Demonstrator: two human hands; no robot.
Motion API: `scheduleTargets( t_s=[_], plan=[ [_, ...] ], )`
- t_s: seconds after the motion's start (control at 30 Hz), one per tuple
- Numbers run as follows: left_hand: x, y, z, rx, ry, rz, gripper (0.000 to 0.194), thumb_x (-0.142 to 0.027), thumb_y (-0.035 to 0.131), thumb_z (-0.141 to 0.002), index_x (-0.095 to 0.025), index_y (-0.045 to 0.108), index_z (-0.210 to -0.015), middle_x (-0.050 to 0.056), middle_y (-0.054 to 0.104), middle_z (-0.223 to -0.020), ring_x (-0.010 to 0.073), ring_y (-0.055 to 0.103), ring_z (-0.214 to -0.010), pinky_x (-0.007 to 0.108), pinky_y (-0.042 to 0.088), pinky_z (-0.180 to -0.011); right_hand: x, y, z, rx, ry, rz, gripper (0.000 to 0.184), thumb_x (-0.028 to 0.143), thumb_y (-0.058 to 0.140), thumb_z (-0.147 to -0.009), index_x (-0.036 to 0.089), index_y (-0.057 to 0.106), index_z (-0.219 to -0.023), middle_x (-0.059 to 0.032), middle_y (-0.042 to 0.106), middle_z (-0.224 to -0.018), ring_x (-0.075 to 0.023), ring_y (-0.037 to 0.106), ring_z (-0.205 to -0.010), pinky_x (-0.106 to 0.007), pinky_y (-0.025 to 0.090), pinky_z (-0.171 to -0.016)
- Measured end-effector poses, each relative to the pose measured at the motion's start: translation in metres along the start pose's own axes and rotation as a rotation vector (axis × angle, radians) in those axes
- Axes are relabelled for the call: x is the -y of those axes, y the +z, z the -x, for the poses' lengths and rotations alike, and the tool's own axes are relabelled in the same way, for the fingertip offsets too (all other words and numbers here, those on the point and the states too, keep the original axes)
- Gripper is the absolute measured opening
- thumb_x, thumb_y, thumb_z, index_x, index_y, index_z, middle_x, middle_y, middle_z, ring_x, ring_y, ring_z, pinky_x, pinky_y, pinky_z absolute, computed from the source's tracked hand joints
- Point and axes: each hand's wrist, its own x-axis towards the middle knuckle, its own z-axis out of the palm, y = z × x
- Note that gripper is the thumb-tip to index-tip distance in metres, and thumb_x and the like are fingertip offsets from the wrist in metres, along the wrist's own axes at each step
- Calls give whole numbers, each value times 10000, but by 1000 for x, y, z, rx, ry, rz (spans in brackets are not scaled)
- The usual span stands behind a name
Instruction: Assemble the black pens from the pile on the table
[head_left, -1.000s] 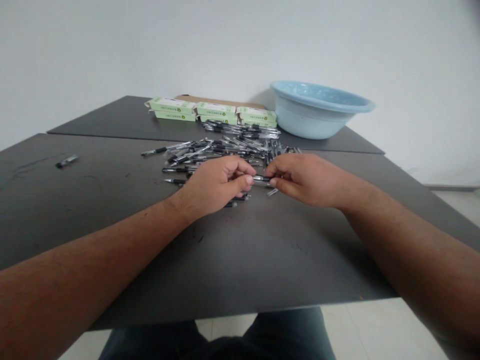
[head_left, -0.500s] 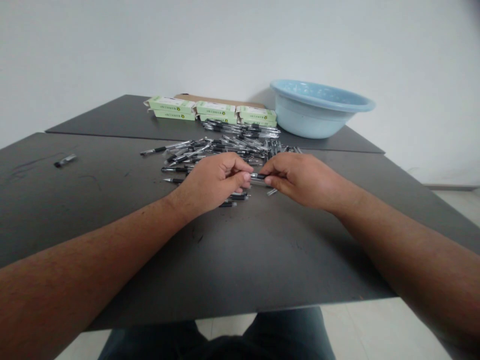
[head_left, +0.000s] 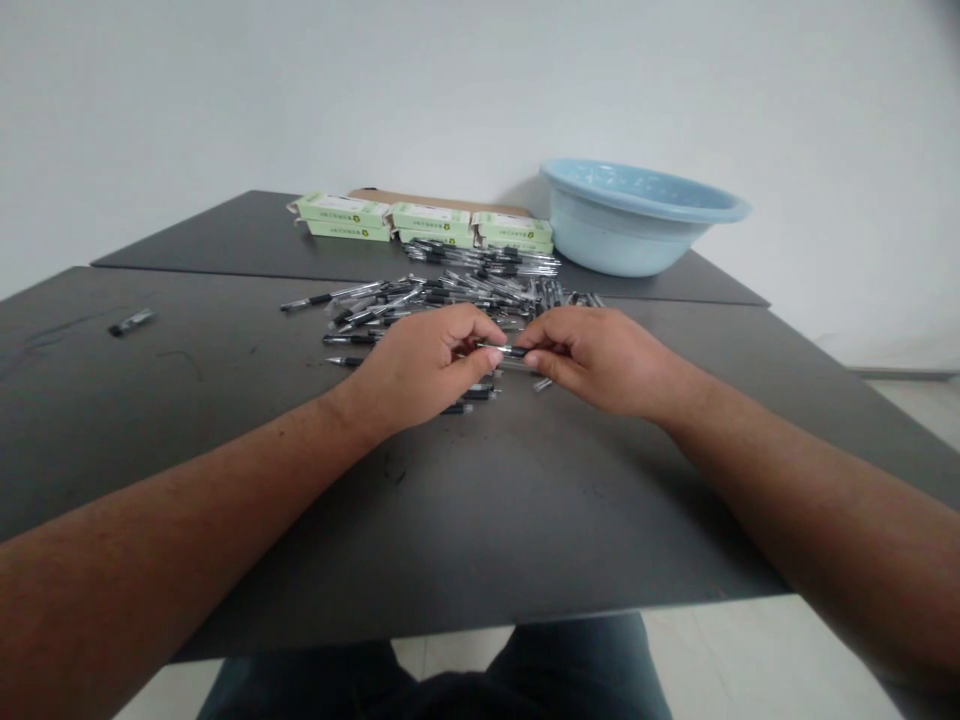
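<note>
A clear pen with a black grip lies level between my two hands, just above the front of the pen pile. Its barrel end is in my right hand, pinched by thumb and forefinger. My left hand closes its thumb and fingers around the pen's metal tip end, which partly hides that end. Under and behind both hands spreads a loose pile of similar pens, some covered by my left hand. A neater bundle of pens lies behind the pile.
Green and white boxes stand stacked in a row at the back, before a brown board. To their right is a light blue basin. A small clear and black piece lies far left on the dark table.
My right hand has shifted slightly left, closer to my left hand. The pen's metal tip now shows at my left thumb. The pile and boxes look the same.
</note>
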Motion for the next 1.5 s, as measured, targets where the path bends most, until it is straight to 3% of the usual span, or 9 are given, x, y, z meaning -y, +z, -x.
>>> scheduleTargets(
  t_s=[0.17,0.37,0.57,0.67,0.8,0.93,1.07,1.27,1.5],
  plan=[
    [-1,-2,0,42,25,-74,232,-306,685,-916,-230,781,-1113,18,796,-999,187,731,-885,306,547,-875,2,0,2,35,4,-57,210,280,624,-986,221,754,-1141,-23,797,-1006,-174,714,-888,-274,475,-778],
    [11,-3,-4,-90,-162,123,243,-408,628,-980,-202,741,-1045,9,770,-778,158,721,-684,259,569,-661,-10,-7,3,-37,90,-75,216,293,650,-960,228,740,-1146,-15,801,-968,-171,718,-824,-271,489,-730],
    [14,-1,-3,-52,-213,225,259,-432,630,-987,-191,716,-1028,22,759,-781,152,720,-638,255,588,-594,-17,1,0,10,48,8,194,259,624,-971,218,761,-1102,-38,802,-995,-182,723,-881,-282,499,-785],
    [16,1,-2,-68,-197,194,295,-439,626,-995,-195,676,-1153,16,749,-797,148,696,-632,264,558,-595,-19,2,0,50,29,52,230,273,588,-995,219,770,-1125,-57,808,-1058,-204,732,-956,-306,510,-841],
    [18,2,-2,-142,-224,184,403,-460,622,-999,-200,567,-1302,-4,715,-790,150,665,-641,269,502,-588,-42,-9,-6,67,123,214,280,321,567,-1000,243,792,-1147,-57,819,-1063,-238,735,-975,-337,521,-832],
    [13,0,-1,-126,-219,133,350,-426,615,-997,-194,592,-1258,-14,692,-776,148,637,-657,288,473,-636,-83,-20,-34,17,286,366,324,354,557,-987,249,803,-1170,-69,827,-1074,-268,746,-988,-359,534,-847],
    [6,0,1,-119,-155,84,297,-383,615,-990,-199,609,-1223,-32,668,-757,149,628,-686,292,460,-674,-120,-19,-79,105,368,490,389,315,516,-988,229,796,-1245,-120,799,-1237,-300,723,-1107,-379,521,-955],
    [6,2,3,-118,-119,76,262,-349,608,-988,-201,611,-1204,-44,651,-736,142,615,-671,287,451,-672,-156,7,-133,181,434,511,375,277,571,-962,185,812,-1234,-183,783,-1266,-304,719,-1108,-368,508,-985],
    [6,1,4,-92,-103,79,274,-342,610,-991,-209,610,-1231,-41,664,-753,145,617,-678,300,454,-690,-180,31,-156,244,452,522,354,264,619,-942,156,815,-1216,-192,776,-1279,-286,719,-1098,-348,491,-1003]
  ],
)
